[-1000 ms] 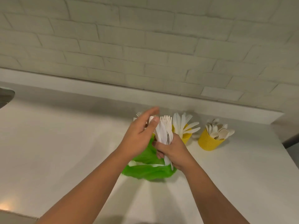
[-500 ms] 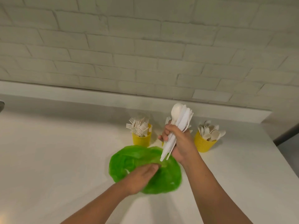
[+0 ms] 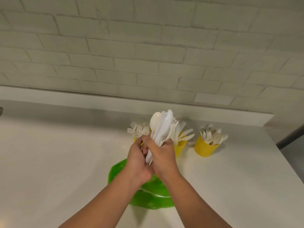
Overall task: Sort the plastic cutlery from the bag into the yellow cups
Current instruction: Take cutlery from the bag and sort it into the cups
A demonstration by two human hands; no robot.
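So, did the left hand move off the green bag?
Yes. The left hand has lifted off the green bag, up toward the yellow cups, and now grips the white cutlery bundle together with the right hand.

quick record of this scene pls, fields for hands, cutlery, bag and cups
left hand: grips the lower end of the cutlery bundle
right hand: wrapped round the same bundle, held upright above the bag
bundle: mixed white pieces, a spoon bowl at the top
green bag: on the counter, under the hands
left cup: mostly hidden, holds forks
middle cup: knives
right cup: spoons
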